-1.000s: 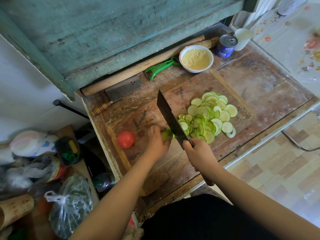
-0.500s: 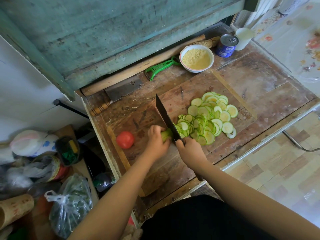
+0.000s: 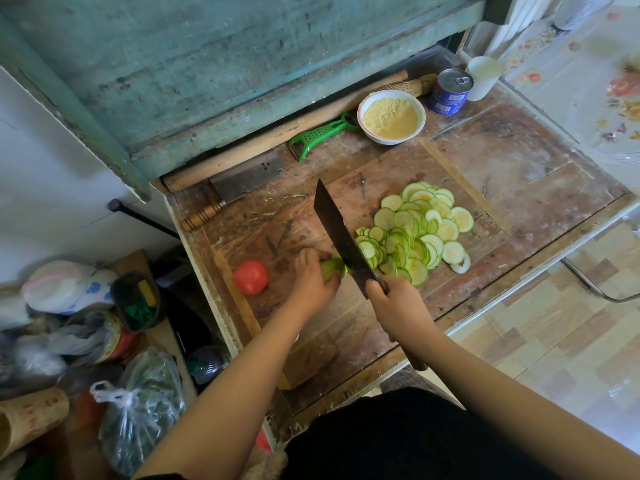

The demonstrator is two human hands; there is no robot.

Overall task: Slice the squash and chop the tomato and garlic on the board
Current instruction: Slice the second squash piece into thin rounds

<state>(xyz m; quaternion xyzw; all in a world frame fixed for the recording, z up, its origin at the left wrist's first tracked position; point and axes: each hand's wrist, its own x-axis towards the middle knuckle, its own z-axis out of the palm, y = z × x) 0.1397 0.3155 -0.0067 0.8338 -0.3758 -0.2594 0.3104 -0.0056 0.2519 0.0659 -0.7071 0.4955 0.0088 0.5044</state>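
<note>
Head view: the right hand (image 3: 398,306), fingers wrapped round the handle, holds the broad dark-bladed cleaver (image 3: 343,239) raised again after a downstroke half a second ago, its blade poised beside the last green stub of squash (image 3: 332,266); the left hand (image 3: 313,277), fingers curled on that stub, pins it to the worn wooden chopping board (image 3: 363,188); the heap of pale green round squash slices (image 3: 415,233) lies at three o'clock of the blade; the whole red tomato (image 3: 250,277) waits at nine o'clock of the left hand, uncut; no garlic is visible; judging by the stub, slicing is nearly finished.
</note>
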